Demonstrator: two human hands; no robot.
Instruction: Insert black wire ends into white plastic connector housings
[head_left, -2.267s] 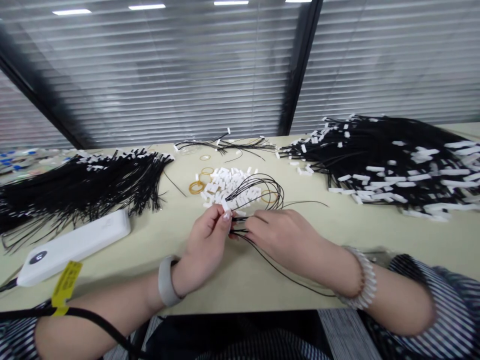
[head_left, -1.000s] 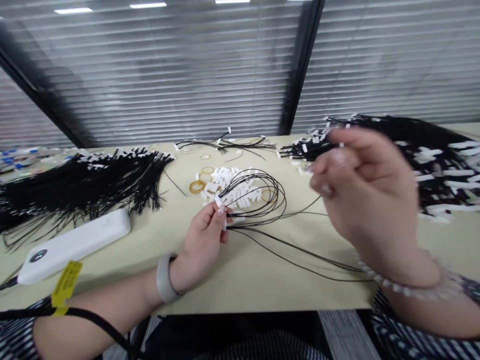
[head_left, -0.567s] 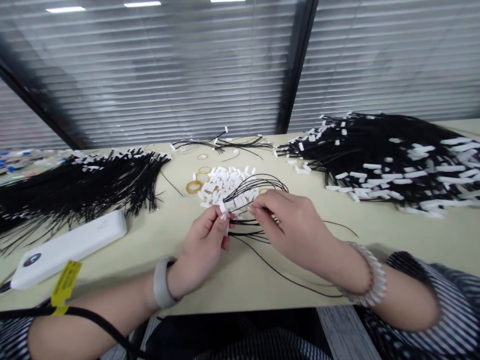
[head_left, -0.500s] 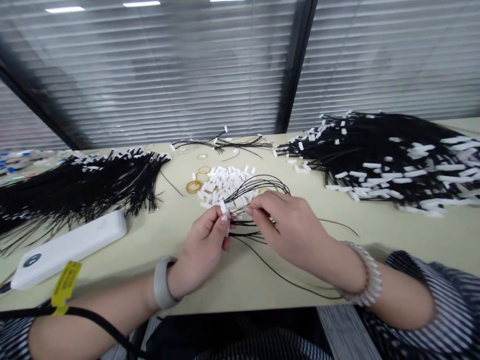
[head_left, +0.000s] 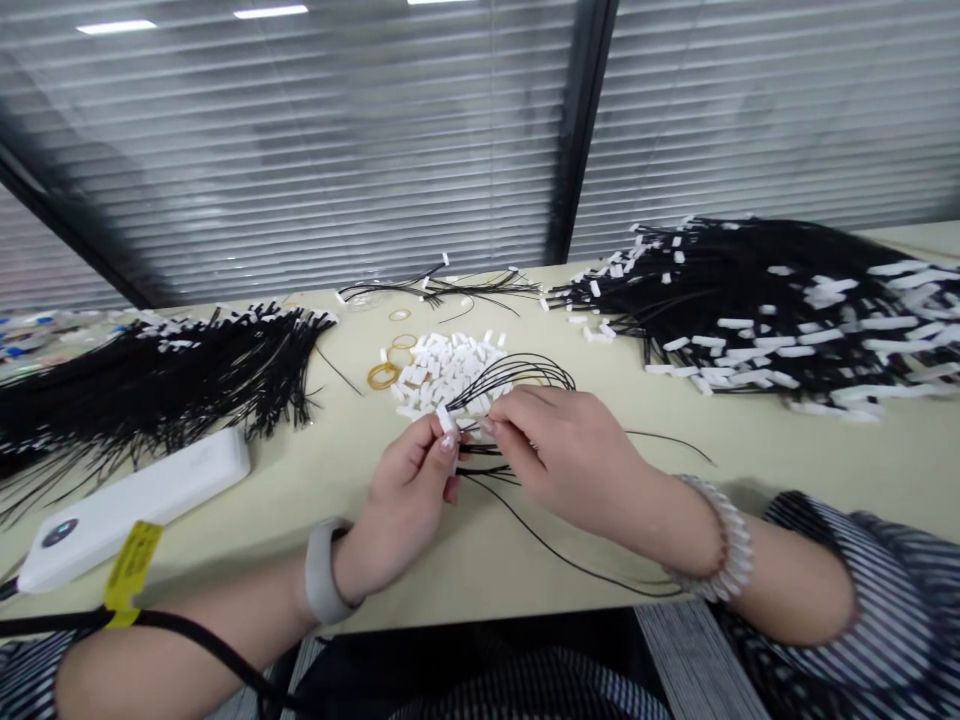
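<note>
Between thumb and fingers, my left hand grips a white connector that stands on end. Thin black wires come out of its right side and loop up and over toward the right. My right hand is pinched just right of the connector, on a thin black wire; its fingertips partly hide the wire's end. One long loose wire curves from below the connector toward the front edge. Behind both hands lies a pile of small white connectors.
Black wire bundles with white ends lie left and right. Yellow rings sit beside the pile, a few wires behind it. A white power bank is at left; a black cable crosses my left forearm.
My right hand has moved slightly left, closer to the connector. The left hand keeps its grip on it. The whole view has shifted a little.
</note>
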